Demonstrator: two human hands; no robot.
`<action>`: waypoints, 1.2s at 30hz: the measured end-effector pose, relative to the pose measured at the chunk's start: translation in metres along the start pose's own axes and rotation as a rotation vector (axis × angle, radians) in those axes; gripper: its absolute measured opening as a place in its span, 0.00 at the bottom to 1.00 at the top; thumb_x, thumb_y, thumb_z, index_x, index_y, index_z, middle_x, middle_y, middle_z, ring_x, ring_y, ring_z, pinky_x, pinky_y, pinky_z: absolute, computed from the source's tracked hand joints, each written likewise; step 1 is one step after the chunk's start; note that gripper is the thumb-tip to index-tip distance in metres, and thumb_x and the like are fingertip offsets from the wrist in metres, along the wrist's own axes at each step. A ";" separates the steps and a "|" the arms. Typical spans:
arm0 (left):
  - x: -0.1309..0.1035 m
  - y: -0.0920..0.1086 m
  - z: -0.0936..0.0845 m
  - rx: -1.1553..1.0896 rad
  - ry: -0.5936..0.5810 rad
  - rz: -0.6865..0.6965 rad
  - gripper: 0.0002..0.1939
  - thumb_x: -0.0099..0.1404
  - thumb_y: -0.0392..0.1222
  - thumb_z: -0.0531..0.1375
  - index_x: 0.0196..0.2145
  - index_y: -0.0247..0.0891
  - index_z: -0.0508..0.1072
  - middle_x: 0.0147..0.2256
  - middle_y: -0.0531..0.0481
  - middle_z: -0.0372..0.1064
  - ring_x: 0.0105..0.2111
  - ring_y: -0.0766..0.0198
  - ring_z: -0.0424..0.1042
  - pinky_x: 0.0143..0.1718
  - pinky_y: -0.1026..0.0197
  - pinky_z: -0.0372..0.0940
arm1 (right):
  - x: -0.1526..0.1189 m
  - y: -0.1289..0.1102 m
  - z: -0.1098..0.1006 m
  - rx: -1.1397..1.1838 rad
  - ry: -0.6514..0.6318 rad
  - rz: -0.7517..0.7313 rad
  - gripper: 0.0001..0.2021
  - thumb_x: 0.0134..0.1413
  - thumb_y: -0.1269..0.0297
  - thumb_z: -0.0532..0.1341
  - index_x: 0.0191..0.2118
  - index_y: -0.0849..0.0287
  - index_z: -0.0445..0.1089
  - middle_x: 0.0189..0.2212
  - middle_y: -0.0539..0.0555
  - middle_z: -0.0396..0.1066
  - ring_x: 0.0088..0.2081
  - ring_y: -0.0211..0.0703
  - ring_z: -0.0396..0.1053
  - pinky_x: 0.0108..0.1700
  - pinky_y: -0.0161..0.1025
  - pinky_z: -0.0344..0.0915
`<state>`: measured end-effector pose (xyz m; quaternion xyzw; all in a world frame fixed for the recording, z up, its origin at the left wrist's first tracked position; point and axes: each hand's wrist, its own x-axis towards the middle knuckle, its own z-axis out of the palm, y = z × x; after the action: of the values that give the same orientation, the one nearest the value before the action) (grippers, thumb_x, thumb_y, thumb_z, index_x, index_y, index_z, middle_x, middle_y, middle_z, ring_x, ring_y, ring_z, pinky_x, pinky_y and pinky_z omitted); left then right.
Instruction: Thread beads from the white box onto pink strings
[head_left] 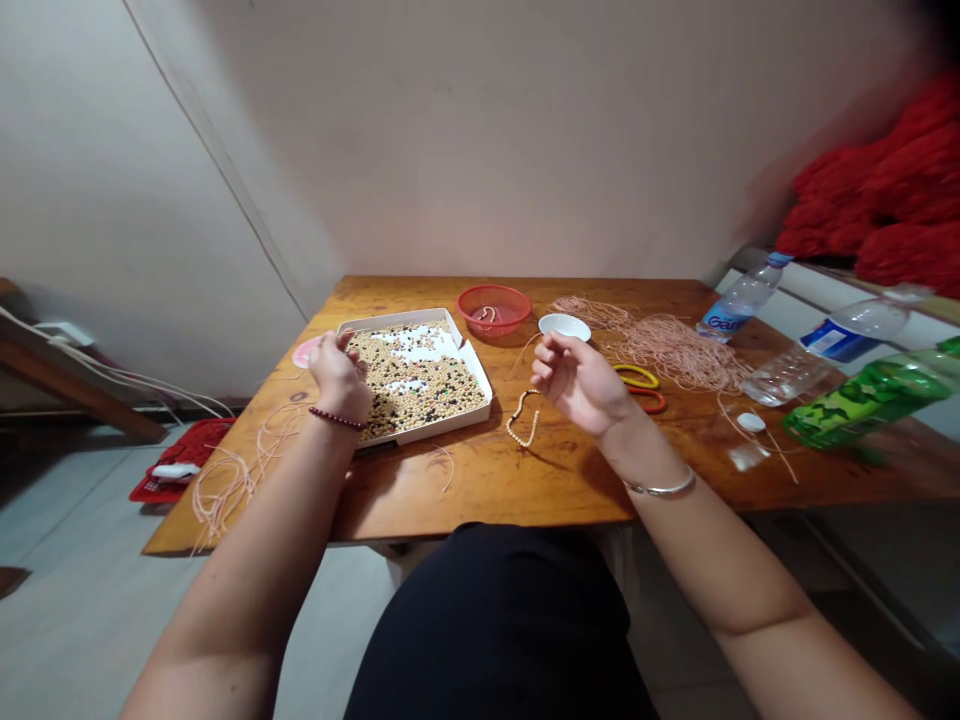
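My left hand (341, 378) is over the left side of a shallow white box (420, 437), its fingers curled together. Whatever those fingers hold, if anything, is too small to make out. Loose tan beads (442, 390), mixed with dark and a few green ones, cover much of the box floor. To the right of the box my right hand (581, 385) is raised with its fingers closed. A beaded string (514, 432) of pale and dark beads hangs in a loop from its fingertips. A thin pink cord end (523, 352) sticks out beside them.
Behind the box stands a red mesh basket (495, 312) with a small strand inside, and near it a white dish (565, 327). Pink cord (675, 350) lies tangled at right, beside yellow-and-orange-handled scissors (637, 378). Plastic bottles, including a green one (874, 395), are at the right edge.
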<state>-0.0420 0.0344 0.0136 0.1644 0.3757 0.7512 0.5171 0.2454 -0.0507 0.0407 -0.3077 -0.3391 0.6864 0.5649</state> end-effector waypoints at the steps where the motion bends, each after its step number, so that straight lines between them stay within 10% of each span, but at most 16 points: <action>1: -0.008 -0.002 0.004 0.087 -0.071 0.127 0.02 0.62 0.35 0.54 0.32 0.40 0.63 0.26 0.58 0.66 0.15 0.78 0.55 0.15 0.74 0.46 | 0.005 -0.001 -0.002 0.046 0.000 0.015 0.05 0.53 0.63 0.58 0.29 0.57 0.64 0.22 0.45 0.63 0.23 0.31 0.62 0.32 0.31 0.67; 7: -0.074 -0.014 0.018 1.000 -1.158 0.103 0.06 0.61 0.42 0.58 0.33 0.37 0.70 0.27 0.52 0.68 0.24 0.70 0.65 0.25 0.69 0.58 | 0.031 0.001 -0.008 0.289 -0.055 0.120 0.05 0.54 0.67 0.58 0.28 0.56 0.66 0.26 0.47 0.71 0.32 0.35 0.70 0.43 0.39 0.69; 10: -0.091 -0.023 0.013 1.440 -1.468 0.243 0.12 0.64 0.47 0.54 0.35 0.38 0.74 0.27 0.51 0.71 0.25 0.68 0.67 0.27 0.66 0.58 | 0.036 0.011 -0.010 0.319 -0.074 0.128 0.05 0.54 0.67 0.59 0.28 0.56 0.67 0.27 0.47 0.72 0.33 0.35 0.71 0.43 0.39 0.69; 17: -0.096 -0.038 0.004 1.834 -1.318 0.848 0.15 0.64 0.54 0.54 0.39 0.42 0.73 0.25 0.50 0.72 0.22 0.66 0.67 0.24 0.65 0.53 | 0.033 0.023 -0.012 0.340 -0.119 0.123 0.03 0.55 0.66 0.59 0.30 0.56 0.67 0.29 0.47 0.71 0.36 0.36 0.71 0.44 0.40 0.69; 24: -0.099 -0.052 0.003 1.676 -1.158 0.884 0.24 0.62 0.54 0.58 0.50 0.39 0.64 0.35 0.48 0.73 0.28 0.65 0.70 0.27 0.66 0.56 | 0.025 0.037 -0.002 0.269 -0.267 0.168 0.06 0.58 0.64 0.56 0.31 0.56 0.64 0.30 0.48 0.69 0.37 0.37 0.70 0.44 0.41 0.68; 36: -0.100 -0.074 -0.003 1.611 -1.154 0.904 0.11 0.65 0.47 0.55 0.35 0.40 0.74 0.32 0.50 0.74 0.30 0.65 0.71 0.31 0.65 0.60 | 0.023 0.042 -0.003 0.211 -0.365 0.117 0.05 0.59 0.63 0.55 0.33 0.54 0.63 0.32 0.47 0.68 0.38 0.36 0.69 0.48 0.42 0.67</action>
<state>0.0455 -0.0433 -0.0292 0.9060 0.3634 0.2147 0.0319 0.2198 -0.0338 0.0037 -0.1366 -0.3436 0.7940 0.4825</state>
